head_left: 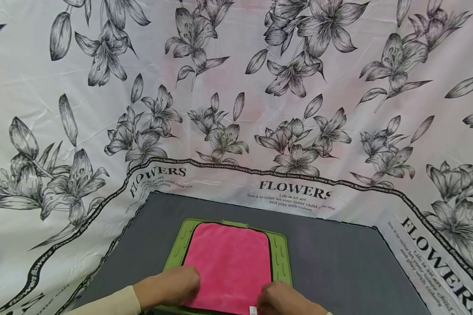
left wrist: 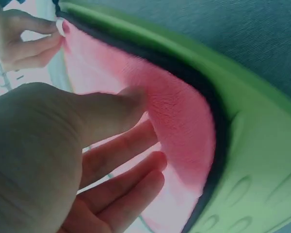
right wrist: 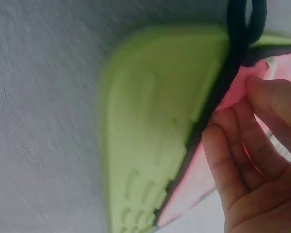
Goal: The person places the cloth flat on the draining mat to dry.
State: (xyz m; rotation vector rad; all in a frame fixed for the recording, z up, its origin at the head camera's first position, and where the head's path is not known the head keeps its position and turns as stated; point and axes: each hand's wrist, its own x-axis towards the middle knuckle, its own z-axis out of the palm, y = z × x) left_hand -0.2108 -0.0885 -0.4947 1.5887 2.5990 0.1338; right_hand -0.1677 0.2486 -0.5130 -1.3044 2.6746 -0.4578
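Note:
A pink cloth (head_left: 228,262) with a black trimmed edge lies over a green board (head_left: 280,251) that has raised oval marks. At the cloth's lower left my left hand (head_left: 173,284) pinches it between thumb and fingers; the left wrist view shows the thumb (left wrist: 121,107) pressed on the plush. My right hand (head_left: 285,299) pinches the cloth near its lower right corner, beside a small white tag (head_left: 253,310). A dark hanging loop (right wrist: 256,24) sits at that corner in the right wrist view. The board's near edge is partly hidden by the hands and cloth.
Under the board is a dark grey table surface (head_left: 339,262). A white sheet (head_left: 220,78) printed with black flowers and lettering surrounds the table at the back and both sides.

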